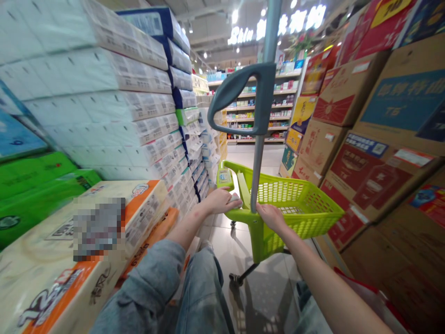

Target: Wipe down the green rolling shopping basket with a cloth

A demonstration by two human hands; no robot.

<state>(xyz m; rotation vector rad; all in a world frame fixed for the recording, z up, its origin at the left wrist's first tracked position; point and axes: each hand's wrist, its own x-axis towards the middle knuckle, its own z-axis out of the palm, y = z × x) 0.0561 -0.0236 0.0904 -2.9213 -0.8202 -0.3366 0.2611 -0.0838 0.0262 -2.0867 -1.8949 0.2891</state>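
A bright green plastic shopping cart point(299, 185) with a perforated basket stands in front of me. A grey metal pole point(258, 171) rises from its near side and carries a dark grey looped handle point(266, 99). My left hand point(220, 200) is closed at the cart's left edge, with a small white wad, like a wipe or tissue point(236, 199), under its fingers. Right by the pole's base, my right hand point(271, 215) is closed on the cart's near rim; its fingertips are partly hidden. No goods show inside the basket.
Tall stacks of white tissue packs point(139, 106) line the left side, with a cream and orange pack point(149, 199) near me. Cardboard cartons point(375, 153) are piled on the right. A tiled aisle point(239, 250) runs between them toward stocked shelves point(243, 111).
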